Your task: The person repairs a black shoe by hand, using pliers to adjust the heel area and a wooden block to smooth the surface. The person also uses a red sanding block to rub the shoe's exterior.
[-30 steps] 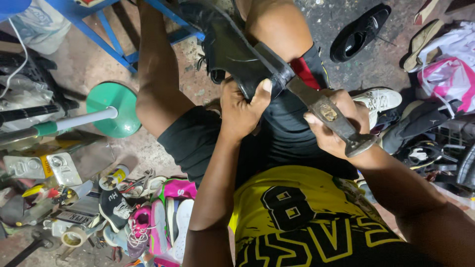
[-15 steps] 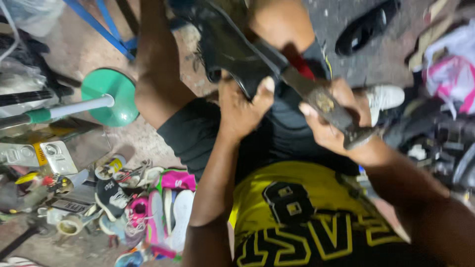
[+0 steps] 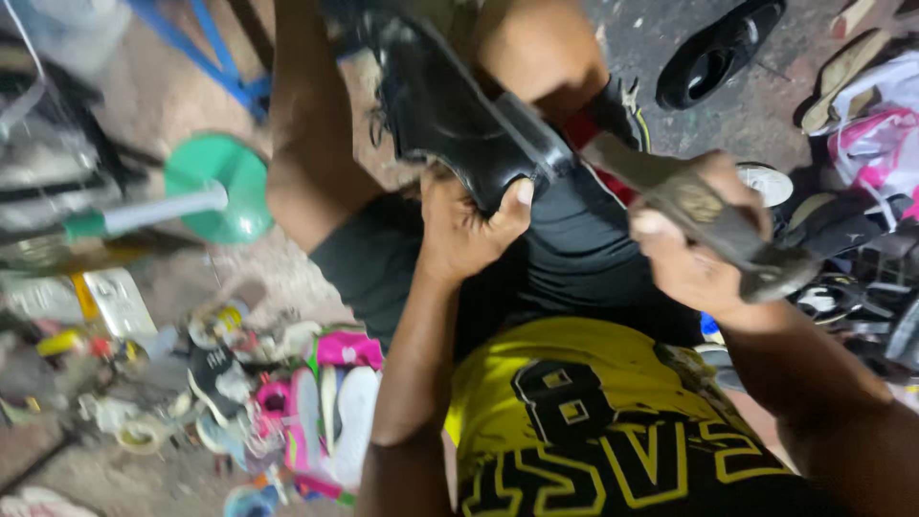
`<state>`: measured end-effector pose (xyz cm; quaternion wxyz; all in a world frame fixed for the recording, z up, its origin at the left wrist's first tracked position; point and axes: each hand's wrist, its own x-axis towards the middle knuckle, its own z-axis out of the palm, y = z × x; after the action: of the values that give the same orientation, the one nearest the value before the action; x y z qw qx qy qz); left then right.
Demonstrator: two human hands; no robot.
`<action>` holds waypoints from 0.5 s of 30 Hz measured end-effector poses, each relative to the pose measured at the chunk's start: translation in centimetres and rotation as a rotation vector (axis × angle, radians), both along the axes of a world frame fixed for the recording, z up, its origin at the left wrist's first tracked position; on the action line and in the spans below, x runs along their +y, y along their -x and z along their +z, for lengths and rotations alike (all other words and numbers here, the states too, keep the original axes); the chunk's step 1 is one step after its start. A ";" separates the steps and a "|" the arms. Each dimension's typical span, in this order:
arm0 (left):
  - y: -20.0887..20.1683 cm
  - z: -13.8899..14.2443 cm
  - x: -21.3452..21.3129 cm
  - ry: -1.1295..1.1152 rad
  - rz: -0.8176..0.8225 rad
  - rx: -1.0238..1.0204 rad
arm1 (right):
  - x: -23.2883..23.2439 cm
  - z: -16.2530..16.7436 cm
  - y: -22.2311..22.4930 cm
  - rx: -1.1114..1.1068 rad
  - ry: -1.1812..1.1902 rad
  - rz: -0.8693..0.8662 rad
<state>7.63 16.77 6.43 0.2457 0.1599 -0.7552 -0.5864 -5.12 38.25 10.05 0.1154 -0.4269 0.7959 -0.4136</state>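
- Black leather shoe [image 3: 450, 115] rests on my lap, heel gripped from below by my left hand [image 3: 464, 230], thumb up against the sole edge.
- Just right of it, my right hand [image 3: 694, 244] is closed around a worn metal tool [image 3: 704, 215] whose tip meets the sole; a slip could gouge my left thumb.
- Beyond my hands, my bare knee [image 3: 536, 48] props the shoe; if it shifts, the shoe could roll.

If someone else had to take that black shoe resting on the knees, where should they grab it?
Probably the heel end of the black shoe, from below, as the left hand cups it. The shoe lies tilted across the knees, and the right hand works a flat metal tool at the heel's other side, so underneath stays free.
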 end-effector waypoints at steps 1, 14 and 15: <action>-0.2 0.1 -0.1 -0.031 -0.018 -0.015 | 0.5 0.2 -0.1 -0.207 0.052 -0.030; 0.2 -1.0 1.0 0.156 0.022 0.055 | 0.3 -0.5 -1.1 0.034 -0.073 0.092; 0.2 -1.0 1.0 0.153 0.023 0.038 | 0.0 -0.3 -1.1 0.015 -0.074 0.102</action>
<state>7.40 17.80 5.40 0.2782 0.1384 -0.7911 -0.5269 -4.00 38.25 9.72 0.1461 -0.4654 0.7887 -0.3741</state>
